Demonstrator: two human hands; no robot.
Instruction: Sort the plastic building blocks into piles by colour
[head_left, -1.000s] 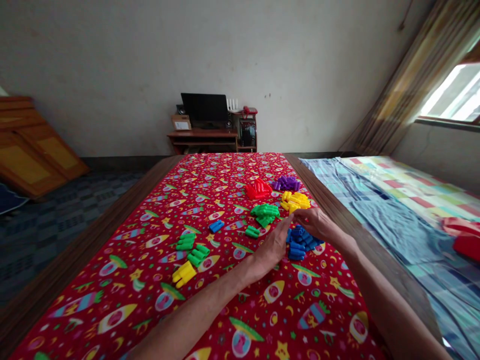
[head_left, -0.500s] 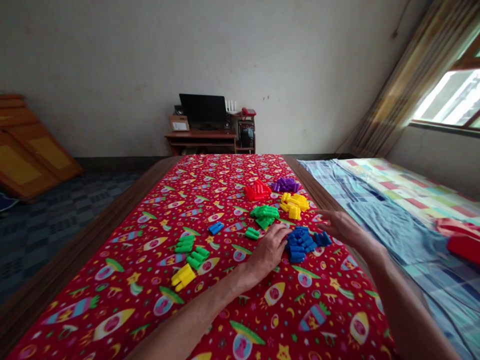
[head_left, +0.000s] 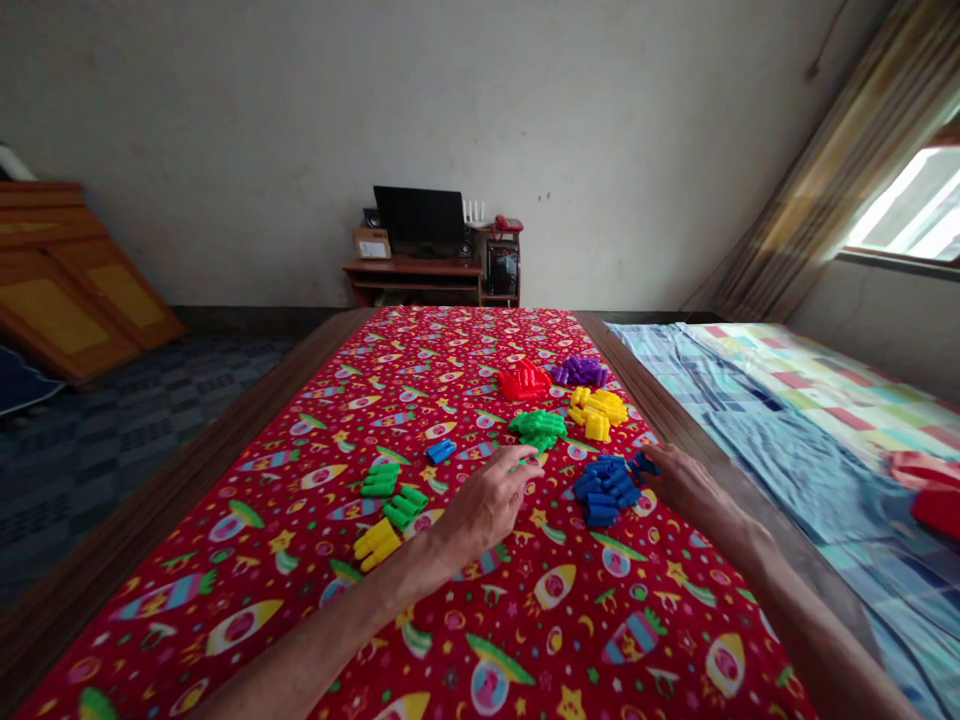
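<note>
Nearby, yel pile (head_left: 598,409) sits w/ blue pile (head_left: 606,489) in front.

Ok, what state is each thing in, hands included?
Blue pile: heaped.
Green pile: heaped.
Yellow pile: heaped.
Red pile: heaped.
Purple pile: heaped.
Left hand: fingers curved, near the green pile; grip unclear.
Right hand: fingers at the blue pile's right edge; grip unclear.
Stray blue piece: lying alone.
Stray green pieces: off the pile.
Stray yellow piece: off the pile.
Cloth: spread out.
Monitor: screen dark.
Cabinet doors: shut.
Curtain: pulled aside.
</note>
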